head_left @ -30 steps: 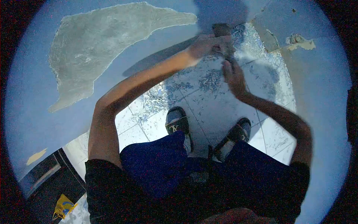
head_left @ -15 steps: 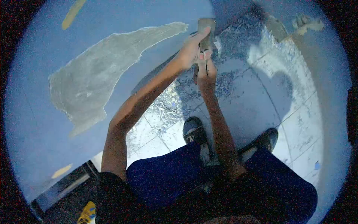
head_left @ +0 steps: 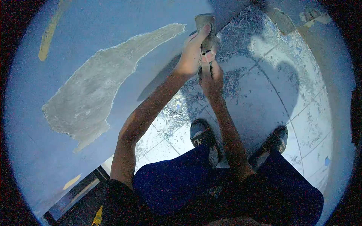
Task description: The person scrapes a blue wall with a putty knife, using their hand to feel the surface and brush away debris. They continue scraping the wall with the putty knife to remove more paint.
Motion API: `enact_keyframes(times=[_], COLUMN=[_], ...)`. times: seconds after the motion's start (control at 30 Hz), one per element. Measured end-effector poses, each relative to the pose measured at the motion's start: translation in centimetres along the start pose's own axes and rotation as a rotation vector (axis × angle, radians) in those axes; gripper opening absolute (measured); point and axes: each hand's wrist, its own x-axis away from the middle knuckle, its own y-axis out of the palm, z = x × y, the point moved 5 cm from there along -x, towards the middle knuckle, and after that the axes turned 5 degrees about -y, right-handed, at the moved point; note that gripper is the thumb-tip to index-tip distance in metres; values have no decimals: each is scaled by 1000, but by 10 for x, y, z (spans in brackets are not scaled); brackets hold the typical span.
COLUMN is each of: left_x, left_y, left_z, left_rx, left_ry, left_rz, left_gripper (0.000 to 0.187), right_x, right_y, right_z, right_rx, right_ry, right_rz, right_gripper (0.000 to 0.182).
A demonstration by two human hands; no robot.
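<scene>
Both of my hands are closed around a dusty grey hand tool (head_left: pixel 206 23) with a flared, broad far end. It looks like a scraper, though its exact kind is hard to make out. My left hand (head_left: pixel 192 53) wraps its upper part, with the thumb lying along the face. Just below, my right hand (head_left: pixel 212 80) grips the lower part, its fingers close to the left fingertips. The tool's lower end is mostly hidden by the hands. Behind it stands a blue wall (head_left: pixel 151 17), with a bare grey patch (head_left: pixel 88 88) to the left of my hands.
Flakes and debris (head_left: pixel 241 34) are scattered over the tiled floor (head_left: pixel 252 101). Two dark shoes (head_left: pixel 201 133) stand below my arms. A dark-framed opening (head_left: pixel 75 197) lies at lower left, with a yellow object (head_left: pixel 97 216) inside. A rough broken patch (head_left: pixel 281 20) shows at upper right.
The view has shifted slightly, so the grey wall patch sits lower and further left. Both hands keep their hold on the tool, whose far end now appears slightly further left and higher.
</scene>
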Motion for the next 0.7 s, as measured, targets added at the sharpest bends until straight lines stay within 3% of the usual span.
enact_keyframes(times=[0.2,0.4,0.5,0.7], left_x=[-3,-2,-5,2], left_y=[2,2,2,-7], left_z=[0,0,-2,-15], left_rx=[61,82,180,142], left_ry=[10,-2,19,-18], left_rz=[71,-4,-1,-5], left_gripper=[43,41,41,44], right_x=[-1,-4,-8,6], right_y=[0,-1,-1,1], right_z=[6,-7,-11,-2], right_rx=[-31,52,153,283], right_ry=[-2,-71,-264,-77], right_rz=[10,-23,13,-69], right_gripper=[28,27,28,28])
